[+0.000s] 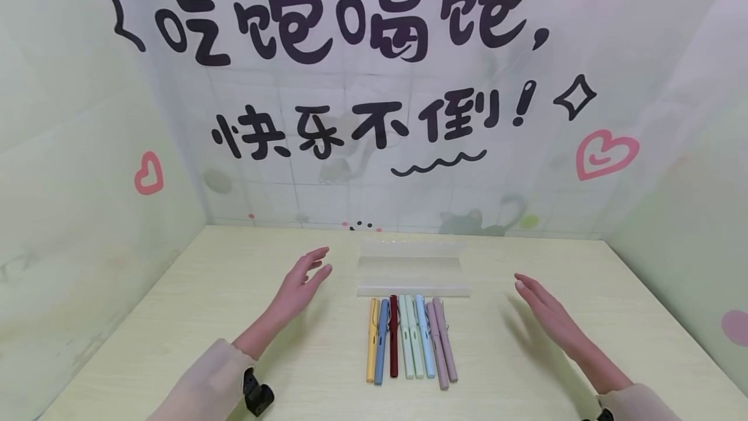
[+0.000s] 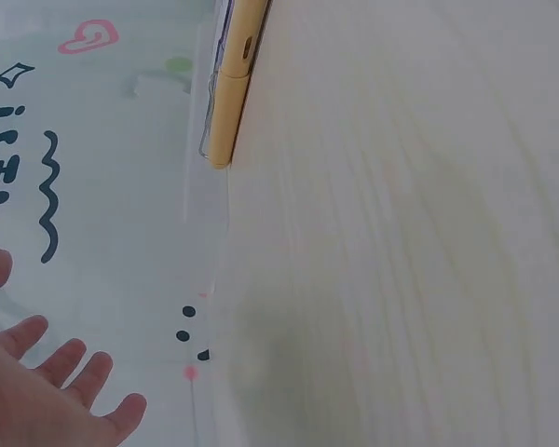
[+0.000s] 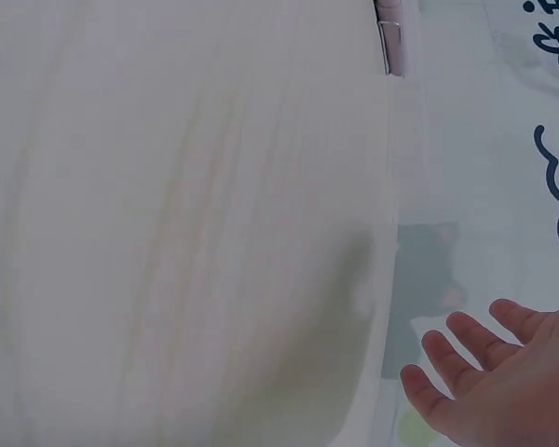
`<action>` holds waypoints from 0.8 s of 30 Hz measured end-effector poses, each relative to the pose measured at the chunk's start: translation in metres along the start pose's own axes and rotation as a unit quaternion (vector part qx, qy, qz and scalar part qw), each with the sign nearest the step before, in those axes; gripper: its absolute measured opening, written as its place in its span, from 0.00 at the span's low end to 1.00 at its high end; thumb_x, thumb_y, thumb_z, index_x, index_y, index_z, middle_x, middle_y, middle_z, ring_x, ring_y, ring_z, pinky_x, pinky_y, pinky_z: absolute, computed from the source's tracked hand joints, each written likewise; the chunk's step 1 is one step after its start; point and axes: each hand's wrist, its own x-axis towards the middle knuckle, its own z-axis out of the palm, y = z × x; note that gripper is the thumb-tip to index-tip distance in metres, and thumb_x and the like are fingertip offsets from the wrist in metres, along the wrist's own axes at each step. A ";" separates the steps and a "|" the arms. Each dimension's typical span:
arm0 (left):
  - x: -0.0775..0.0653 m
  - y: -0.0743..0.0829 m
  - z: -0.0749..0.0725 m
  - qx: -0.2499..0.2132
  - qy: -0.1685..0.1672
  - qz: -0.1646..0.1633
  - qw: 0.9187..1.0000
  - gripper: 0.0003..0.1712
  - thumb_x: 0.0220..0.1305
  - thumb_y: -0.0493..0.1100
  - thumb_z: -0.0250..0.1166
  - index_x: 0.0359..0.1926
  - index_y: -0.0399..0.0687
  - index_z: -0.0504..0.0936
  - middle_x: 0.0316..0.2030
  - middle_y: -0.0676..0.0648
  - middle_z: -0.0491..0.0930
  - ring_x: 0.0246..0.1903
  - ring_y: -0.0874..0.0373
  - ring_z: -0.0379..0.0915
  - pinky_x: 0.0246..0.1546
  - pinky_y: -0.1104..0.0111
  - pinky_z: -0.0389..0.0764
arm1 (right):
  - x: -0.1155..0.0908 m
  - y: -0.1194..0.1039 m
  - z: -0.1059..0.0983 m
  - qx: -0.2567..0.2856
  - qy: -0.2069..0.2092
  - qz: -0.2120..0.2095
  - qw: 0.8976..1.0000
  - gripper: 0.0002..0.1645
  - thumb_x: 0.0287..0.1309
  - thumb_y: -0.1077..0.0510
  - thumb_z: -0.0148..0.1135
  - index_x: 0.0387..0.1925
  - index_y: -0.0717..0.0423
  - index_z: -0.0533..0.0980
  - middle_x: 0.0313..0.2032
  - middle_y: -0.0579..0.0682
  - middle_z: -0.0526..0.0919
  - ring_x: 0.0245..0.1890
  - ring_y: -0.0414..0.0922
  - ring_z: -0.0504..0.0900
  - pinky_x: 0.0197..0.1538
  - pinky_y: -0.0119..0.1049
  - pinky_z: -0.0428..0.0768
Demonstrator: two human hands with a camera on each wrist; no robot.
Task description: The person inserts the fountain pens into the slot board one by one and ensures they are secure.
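Pale table (image 1: 315, 362), lettered backdrop (image 1: 362, 83) at 12 o'clock. I count eight pens (image 1: 407, 336), one box (image 1: 413, 291) toward 6. Left hand (image 1: 299, 287), right hand (image 1: 548, 312): fingers released.

From the head we look forward and down over the pale wood-grained table (image 1: 491, 343); nearer, turned sideways, both wrist views share its far edge (image 1: 280, 228), the left also a slim yellow pen (image 2: 229, 107).

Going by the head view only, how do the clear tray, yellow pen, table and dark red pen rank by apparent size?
1. Table
2. Clear tray
Unranked, too alike: yellow pen, dark red pen
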 end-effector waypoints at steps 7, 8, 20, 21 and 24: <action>0.005 -0.005 0.006 -0.022 -0.010 -0.025 0.999 0.28 0.63 0.53 0.51 0.60 0.44 0.62 0.58 0.41 0.62 0.55 0.45 0.59 0.53 0.48 0.58 | 0.004 -0.003 0.013 0.038 -0.009 0.001 0.999 0.34 0.65 0.43 0.35 0.61 0.64 0.54 0.56 0.65 0.63 0.56 0.58 0.61 0.53 0.53 0.62; 0.006 -0.006 0.007 -0.023 -0.012 -0.027 0.999 0.28 0.63 0.52 0.51 0.60 0.44 0.62 0.58 0.41 0.62 0.55 0.45 0.59 0.53 0.48 0.59 | 0.005 -0.003 0.014 0.041 -0.010 0.002 0.999 0.33 0.65 0.43 0.35 0.61 0.64 0.54 0.56 0.65 0.63 0.55 0.58 0.62 0.53 0.52 0.63; 0.015 -0.008 0.021 -0.038 -0.023 -0.056 0.997 0.27 0.63 0.50 0.52 0.59 0.43 0.64 0.57 0.39 0.63 0.54 0.44 0.60 0.50 0.52 0.65 | 0.011 -0.010 0.032 0.083 -0.031 0.033 0.996 0.32 0.65 0.45 0.39 0.59 0.65 0.58 0.53 0.65 0.67 0.50 0.56 0.68 0.45 0.43 0.71; 0.015 -0.008 0.022 -0.038 -0.022 -0.057 0.997 0.26 0.63 0.50 0.52 0.59 0.43 0.63 0.57 0.39 0.63 0.54 0.44 0.60 0.50 0.52 0.65 | 0.012 -0.011 0.033 0.087 -0.033 0.034 0.995 0.31 0.65 0.45 0.40 0.59 0.66 0.58 0.52 0.65 0.68 0.49 0.55 0.68 0.44 0.42 0.71; 0.018 -0.009 0.025 -0.039 -0.018 -0.061 0.997 0.25 0.63 0.48 0.53 0.59 0.43 0.64 0.57 0.38 0.63 0.54 0.44 0.61 0.50 0.52 0.65 | 0.014 -0.012 0.039 0.098 -0.039 0.039 0.994 0.30 0.64 0.47 0.42 0.58 0.66 0.60 0.51 0.64 0.69 0.47 0.54 0.69 0.41 0.39 0.73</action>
